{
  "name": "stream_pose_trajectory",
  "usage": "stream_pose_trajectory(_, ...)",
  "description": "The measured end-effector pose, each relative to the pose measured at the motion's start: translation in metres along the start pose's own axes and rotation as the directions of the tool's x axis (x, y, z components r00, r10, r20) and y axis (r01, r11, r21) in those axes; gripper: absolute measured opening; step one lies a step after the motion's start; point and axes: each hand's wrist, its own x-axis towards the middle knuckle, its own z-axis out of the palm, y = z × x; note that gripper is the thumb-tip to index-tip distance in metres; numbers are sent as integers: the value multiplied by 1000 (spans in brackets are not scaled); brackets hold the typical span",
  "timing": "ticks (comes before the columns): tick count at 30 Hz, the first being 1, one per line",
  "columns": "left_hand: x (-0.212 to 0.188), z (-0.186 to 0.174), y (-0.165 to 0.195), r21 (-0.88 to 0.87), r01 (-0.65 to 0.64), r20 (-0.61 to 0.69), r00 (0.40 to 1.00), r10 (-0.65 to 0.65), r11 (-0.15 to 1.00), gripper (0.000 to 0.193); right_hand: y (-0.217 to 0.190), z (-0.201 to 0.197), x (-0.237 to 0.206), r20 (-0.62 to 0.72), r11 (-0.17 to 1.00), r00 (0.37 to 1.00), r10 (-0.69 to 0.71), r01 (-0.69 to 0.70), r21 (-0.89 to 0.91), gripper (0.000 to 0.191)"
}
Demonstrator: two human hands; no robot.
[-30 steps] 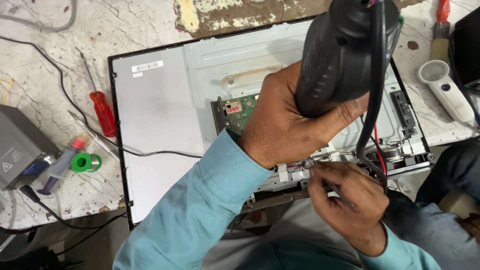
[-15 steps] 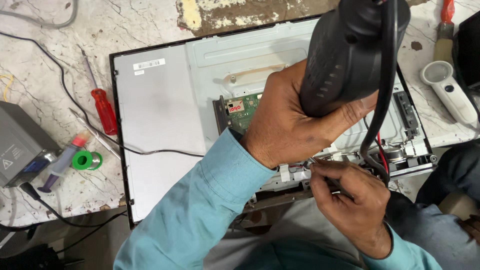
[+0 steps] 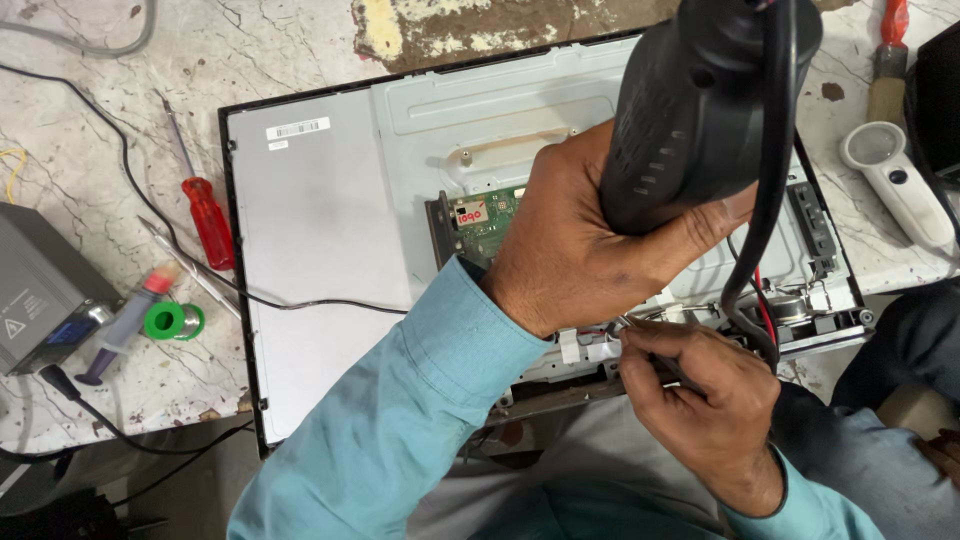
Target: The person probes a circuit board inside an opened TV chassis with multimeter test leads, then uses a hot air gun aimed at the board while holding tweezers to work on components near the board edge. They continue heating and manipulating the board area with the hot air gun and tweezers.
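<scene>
One dark hot-air tool (image 3: 700,110), long axis roughly upright, gripped in the left hand (image 3: 590,240) above the single green circuit board (image 3: 485,225) on the opened display panel (image 3: 320,260). The right hand (image 3: 700,400), below the board at the panel's near edge, pinches a thin probe. One red screwdriver (image 3: 208,215) lies left on the table (image 3: 90,120).

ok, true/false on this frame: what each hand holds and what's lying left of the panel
1. The left hand grips a dark corded tool. True.
2. The right hand is empty and flat on the table. False: it pinches a thin tool at the panel's lower edge.
3. A red-handled screwdriver lies left of the panel. True.
4. The green roll sits on the circuit board. False: it lies on the table, left of the panel.
</scene>
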Motion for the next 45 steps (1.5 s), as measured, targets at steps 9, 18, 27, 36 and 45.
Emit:
stream_pose_trajectory(9,0,1,1,4,-33,4,999,33,999,26,2,-4,0,-34,998,998,-61,61,20,18)
stream_pose_trajectory(18,-3,-1,12,182,108,-21,994,-106,977,21,21,-10,-4,-42,950,952,-304,300,-89,20)
stream_pose_trajectory(27,4,13,24,0,264,-161,952,-261,965,21,24,-11,-5,-154,957,946,-284,290,16,17)
stream_pose_trajectory(36,-4,0,13,128,110,-62,993,-103,986,16,22,-5,-4,-121,952,945,-304,305,-9,19)
stream_pose_trajectory(45,-1,3,9,-3,29,-30,999,-29,1000,17,18,-3,-1,-123,956,949,-291,292,-12,19)
